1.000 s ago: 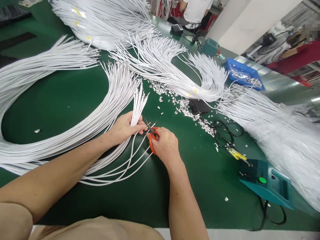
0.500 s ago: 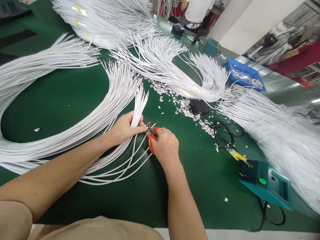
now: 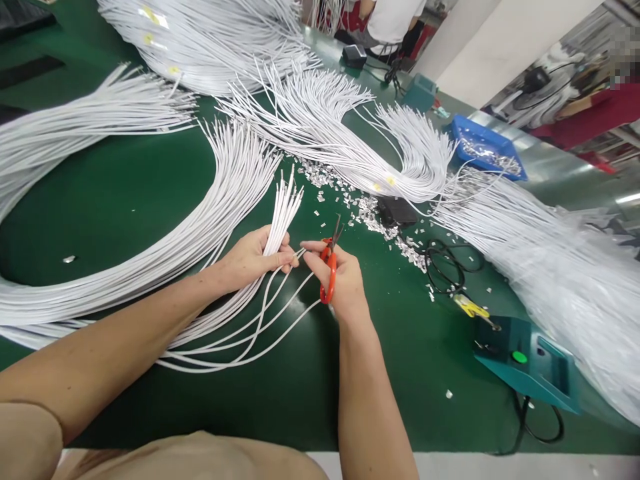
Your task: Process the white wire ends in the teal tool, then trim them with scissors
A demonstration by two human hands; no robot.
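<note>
Head view. The left hand [image 3: 255, 253] is closed around a small bundle of white wires [image 3: 284, 220], the thumb pressed across it; the wire ends fan out just beyond that hand. At its thumb tip it also pinches a few separate wire ends [image 3: 301, 253]. The right hand [image 3: 345, 273] is curled around red-handled snips [image 3: 328, 280], the blades slightly parted and pointing away beyond the knuckles. Its thumb and forefinger are brought together at the separate wire ends; whether they grip them cannot be told. Loose wires [image 3: 265, 343] curve below the left hand toward the right hand.

Beyond and to the left of the left hand, a large curved bundle [image 3: 235, 187] lies on the green tabletop [image 3: 400, 373]. Beyond the right hand are scattered metal pieces [image 3: 371, 215] and a black block [image 3: 399, 211], with a further white bundle [image 3: 345, 160] behind them. Well to the right of the right hand stands a teal device [image 3: 530, 367], near a yellow-handled tool [image 3: 469, 306]. Farther off beyond that hand is a blue tray [image 3: 463, 127] containing small metal parts. A co-worker's red sleeve [image 3: 585, 117] shows in the background.
</note>
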